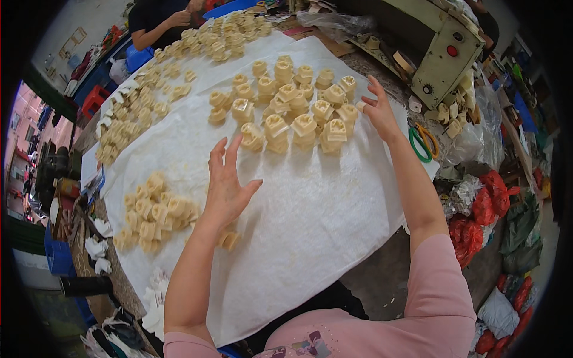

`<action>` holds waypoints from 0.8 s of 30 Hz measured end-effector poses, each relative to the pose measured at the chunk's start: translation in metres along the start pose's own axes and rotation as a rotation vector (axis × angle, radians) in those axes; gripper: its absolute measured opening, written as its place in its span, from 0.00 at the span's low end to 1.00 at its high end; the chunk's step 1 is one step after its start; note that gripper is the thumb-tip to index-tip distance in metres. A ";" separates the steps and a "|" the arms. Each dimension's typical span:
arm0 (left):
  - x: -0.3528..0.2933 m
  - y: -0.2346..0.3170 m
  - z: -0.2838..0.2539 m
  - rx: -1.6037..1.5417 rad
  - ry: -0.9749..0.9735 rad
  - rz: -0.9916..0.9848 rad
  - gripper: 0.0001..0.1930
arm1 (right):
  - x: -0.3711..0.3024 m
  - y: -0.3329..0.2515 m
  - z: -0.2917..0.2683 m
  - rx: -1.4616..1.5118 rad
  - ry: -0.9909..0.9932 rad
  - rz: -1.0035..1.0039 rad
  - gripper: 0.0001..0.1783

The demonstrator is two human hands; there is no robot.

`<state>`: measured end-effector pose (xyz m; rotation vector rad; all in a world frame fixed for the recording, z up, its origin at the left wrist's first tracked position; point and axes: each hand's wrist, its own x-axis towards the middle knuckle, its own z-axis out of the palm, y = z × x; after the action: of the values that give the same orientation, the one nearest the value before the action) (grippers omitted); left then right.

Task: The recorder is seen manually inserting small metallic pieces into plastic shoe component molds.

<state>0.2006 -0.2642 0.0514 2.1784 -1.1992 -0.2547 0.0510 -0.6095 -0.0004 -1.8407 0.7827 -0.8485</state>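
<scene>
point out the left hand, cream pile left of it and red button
Left hand (224,190): head view, back of hand
Cream pile (158,213): head view, a piece mid-pile
Red button (452,51): head view, its front face

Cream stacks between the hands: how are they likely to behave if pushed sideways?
The cream stacks may tip or come apart, since pieces sit one upon another with no visible binding. Their angular sides suggest sliding or toppling more than rolling. The pieces look stiff, keeping their shape while stacked, though the thin white sheet beneath might ruck.
</scene>
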 end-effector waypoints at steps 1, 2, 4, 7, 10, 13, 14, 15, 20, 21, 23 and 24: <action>0.015 -0.002 0.009 0.027 0.037 -0.021 0.46 | 0.011 0.003 -0.004 0.093 -0.086 0.026 0.48; 0.027 -0.003 0.017 0.054 0.075 -0.042 0.49 | 0.022 0.007 -0.008 0.091 -0.079 0.029 0.48; 0.048 -0.003 0.028 0.039 0.083 -0.025 0.48 | 0.038 0.016 -0.014 0.179 -0.157 0.067 0.49; 0.074 -0.007 0.039 0.063 0.109 0.036 0.48 | 0.054 0.028 0.000 -0.239 -0.316 -0.218 0.46; 0.083 -0.009 0.038 0.116 0.081 0.114 0.46 | 0.063 0.030 0.016 -0.179 -0.349 -0.175 0.44; 0.084 -0.006 0.039 0.133 0.018 0.184 0.44 | 0.063 0.037 0.014 -0.137 -0.265 -0.164 0.43; 0.083 -0.004 0.039 0.141 0.002 0.225 0.43 | 0.065 0.043 0.016 -0.136 -0.266 -0.165 0.43; 0.081 -0.004 0.042 0.141 0.003 0.226 0.43 | 0.068 0.055 0.021 -0.017 -0.146 -0.127 0.42; 0.074 -0.018 0.049 0.304 0.185 0.311 0.40 | 0.072 0.031 0.037 0.114 0.251 0.044 0.39; 0.072 -0.020 0.048 0.308 0.187 0.310 0.40 | 0.069 0.028 0.034 0.237 0.215 0.073 0.39; 0.069 -0.019 0.048 0.249 0.235 0.324 0.38 | 0.062 0.027 0.030 0.353 0.181 0.099 0.39; 0.068 -0.018 0.048 0.247 0.237 0.326 0.38 | 0.058 0.030 0.032 0.425 0.076 0.079 0.40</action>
<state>0.2303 -0.3329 0.0116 2.0983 -1.4810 0.2944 0.1049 -0.6510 -0.0257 -1.4017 0.6578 -0.9549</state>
